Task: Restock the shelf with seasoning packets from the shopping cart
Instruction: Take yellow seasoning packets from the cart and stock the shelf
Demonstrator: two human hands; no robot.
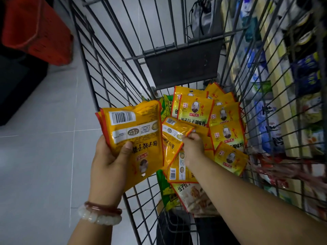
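Observation:
My left hand (110, 161) grips a small stack of yellow seasoning packets (136, 131), barcode side up, just above the left wall of the wire shopping cart (109, 71). Inside the cart, my right hand (193, 149) pinches one yellow packet (174, 133) by its corner and lifts it off the pile. Several more yellow packets (224, 126) lie face up in the cart's bottom, with green packets (166, 190) under and beside them.
A stocked shelf (283, 96) of blue, white and green bags runs along the cart's right side. A red basket (37, 29) sits on a dark stand at the upper left. Grey tiled floor (40, 156) lies left of the cart.

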